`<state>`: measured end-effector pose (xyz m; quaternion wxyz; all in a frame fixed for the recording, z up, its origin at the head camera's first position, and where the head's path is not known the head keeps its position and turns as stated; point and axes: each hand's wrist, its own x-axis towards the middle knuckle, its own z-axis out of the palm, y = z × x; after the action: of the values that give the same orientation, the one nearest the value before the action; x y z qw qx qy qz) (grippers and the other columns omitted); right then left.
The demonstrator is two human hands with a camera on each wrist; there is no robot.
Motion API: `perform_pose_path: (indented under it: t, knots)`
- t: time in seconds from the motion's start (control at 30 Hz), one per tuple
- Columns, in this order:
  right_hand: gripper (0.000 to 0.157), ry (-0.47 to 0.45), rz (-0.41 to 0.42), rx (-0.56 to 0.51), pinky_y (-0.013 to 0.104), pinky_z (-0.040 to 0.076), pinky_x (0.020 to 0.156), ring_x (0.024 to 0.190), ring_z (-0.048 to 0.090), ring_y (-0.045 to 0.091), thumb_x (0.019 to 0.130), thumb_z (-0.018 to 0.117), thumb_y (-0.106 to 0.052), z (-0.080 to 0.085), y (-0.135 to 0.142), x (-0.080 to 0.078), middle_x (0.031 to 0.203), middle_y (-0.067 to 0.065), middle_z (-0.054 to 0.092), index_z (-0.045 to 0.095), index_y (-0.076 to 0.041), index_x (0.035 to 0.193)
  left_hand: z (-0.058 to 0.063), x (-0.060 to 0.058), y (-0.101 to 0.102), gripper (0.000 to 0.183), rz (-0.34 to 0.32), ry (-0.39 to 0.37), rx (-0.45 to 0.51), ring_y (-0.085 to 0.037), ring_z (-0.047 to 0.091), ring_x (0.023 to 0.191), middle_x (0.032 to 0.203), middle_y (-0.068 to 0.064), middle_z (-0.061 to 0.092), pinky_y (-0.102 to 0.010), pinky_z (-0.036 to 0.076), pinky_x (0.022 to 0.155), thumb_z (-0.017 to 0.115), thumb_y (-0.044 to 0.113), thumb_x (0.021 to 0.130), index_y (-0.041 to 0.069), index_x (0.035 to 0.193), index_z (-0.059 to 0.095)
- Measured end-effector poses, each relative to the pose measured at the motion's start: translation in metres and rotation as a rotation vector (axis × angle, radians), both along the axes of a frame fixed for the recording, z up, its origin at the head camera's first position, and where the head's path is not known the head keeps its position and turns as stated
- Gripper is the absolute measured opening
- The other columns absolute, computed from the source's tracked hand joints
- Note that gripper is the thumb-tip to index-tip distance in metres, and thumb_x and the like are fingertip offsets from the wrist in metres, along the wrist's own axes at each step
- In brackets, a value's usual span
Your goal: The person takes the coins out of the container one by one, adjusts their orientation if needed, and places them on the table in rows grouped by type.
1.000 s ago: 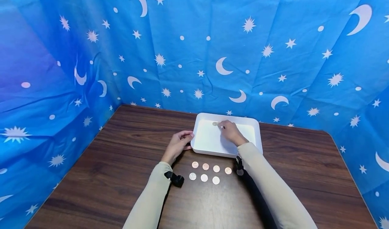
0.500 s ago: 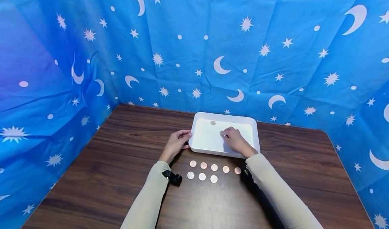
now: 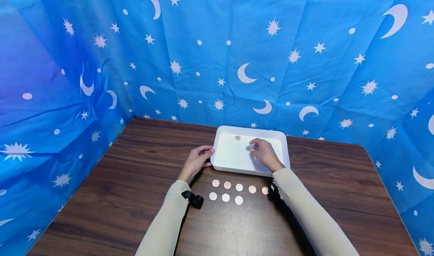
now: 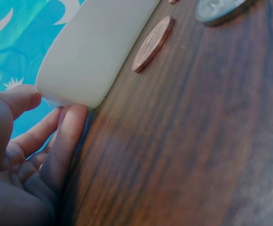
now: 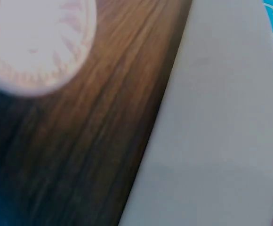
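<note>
A white tray (image 3: 230,167) stands toward the back of the table. My left hand (image 3: 195,161) grips its left end; in the left wrist view the thumb (image 4: 28,98) lies at the rim and the fingertips (image 4: 75,113) are against the lower wall. Inside the tray, my right hand (image 3: 266,153) hovers with thumb and forefinger parted around a silvery coin (image 3: 248,148). Another silvery coin (image 3: 237,137) lies by the tray's far wall. The right wrist view shows the tray's outer wall (image 5: 207,113), with the right hand mostly out of sight.
In front of the tray, a row of copper-coloured coins (image 3: 227,185) lies on the wooden table (image 3: 135,195). Nearer me is a shorter row of paler coins (image 3: 225,198). A blue cloth (image 3: 203,86) with moons and stars hangs behind.
My right hand has come from the far coin toward the tray's middle. Its fingers have parted, and a second coin now shows in the tray. The left hand keeps its hold.
</note>
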<state>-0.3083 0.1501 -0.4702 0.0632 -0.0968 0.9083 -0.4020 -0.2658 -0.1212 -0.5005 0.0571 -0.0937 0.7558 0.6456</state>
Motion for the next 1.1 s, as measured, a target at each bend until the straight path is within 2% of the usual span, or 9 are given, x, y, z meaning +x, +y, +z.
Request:
perform_pose_path:
  t: [0.2,0.43,0.57,0.67,0.8,0.9,1.0,1.1]
  knots:
    - [0.036,-0.008,-0.012,0.047,0.049,0.053,0.096,0.100,0.063,0.035,0.088,0.080,0.000,-0.007,0.001,-0.006,0.109,0.021,0.069,0.068,0.006,0.121,0.001,0.000,0.002,0.036,-0.002,-0.003,-0.008,-0.018,0.066,0.101,0.124,-0.018,0.067,-0.022,0.062,0.073,0.066,0.020,0.106,0.000,0.136,0.066]
    - [0.038,-0.010,0.056,0.126,0.047,0.050,0.093,0.097,0.054,0.031,0.093,0.078,-0.003,-0.011,0.003,-0.009,0.110,0.019,0.059,0.067,0.000,0.128,-0.001,0.000,0.002,0.036,0.004,0.003,0.011,-0.015,0.065,0.094,0.120,-0.017,0.068,-0.021,0.061,0.070,0.066,0.018,0.105,-0.002,0.135,0.066]
    - [0.025,-0.021,0.075,0.120,0.046,0.050,0.091,0.095,0.053,0.030,0.093,0.076,-0.001,-0.011,0.002,-0.009,0.110,0.019,0.057,0.071,-0.003,0.117,-0.002,-0.001,0.002,0.036,0.007,0.005,0.003,-0.015,0.065,0.093,0.120,-0.018,0.068,-0.021,0.061,0.070,0.066,0.019,0.105,-0.002,0.135,0.066]
    - [0.015,-0.039,0.076,0.128,0.045,0.049,0.092,0.095,0.052,0.029,0.094,0.075,0.000,-0.012,0.001,-0.009,0.109,0.017,0.055,0.069,-0.002,0.107,-0.003,-0.001,0.002,0.036,0.003,-0.003,0.002,-0.015,0.065,0.094,0.121,-0.018,0.068,-0.021,0.061,0.071,0.066,0.019,0.105,-0.001,0.135,0.066]
    - [0.016,-0.041,0.092,0.130,0.045,0.049,0.093,0.096,0.051,0.028,0.094,0.075,-0.001,-0.012,0.001,-0.009,0.104,0.014,0.054,0.060,-0.001,0.101,-0.003,-0.001,0.001,0.037,0.000,-0.004,0.000,-0.015,0.066,0.093,0.121,-0.018,0.068,-0.022,0.061,0.071,0.066,0.019,0.105,-0.001,0.135,0.066]
    - [0.020,-0.041,0.107,0.105,0.042,0.049,0.088,0.093,0.053,0.027,0.096,0.074,-0.001,-0.011,0.002,-0.009,0.098,0.012,0.055,0.056,-0.002,0.104,-0.002,-0.001,0.001,0.037,0.002,0.003,-0.005,-0.015,0.066,0.094,0.120,-0.018,0.068,-0.022,0.062,0.071,0.067,0.020,0.105,-0.001,0.135,0.066]
    - [0.021,-0.038,0.116,0.089,0.040,0.049,0.082,0.087,0.055,0.025,0.097,0.073,-0.002,-0.010,0.005,-0.008,0.095,0.010,0.059,0.058,-0.002,0.111,-0.001,0.000,0.001,0.037,-0.002,0.000,-0.014,-0.015,0.066,0.095,0.121,-0.017,0.068,-0.022,0.062,0.072,0.067,0.021,0.105,0.000,0.135,0.066]
    - [0.026,-0.033,0.136,0.098,0.041,0.051,0.084,0.088,0.057,0.025,0.097,0.074,-0.003,-0.008,0.008,-0.008,0.098,0.011,0.064,0.063,-0.001,0.121,0.000,-0.001,0.000,0.037,-0.005,-0.001,-0.021,-0.015,0.066,0.095,0.122,-0.018,0.068,-0.022,0.062,0.072,0.067,0.021,0.105,0.000,0.136,0.066]
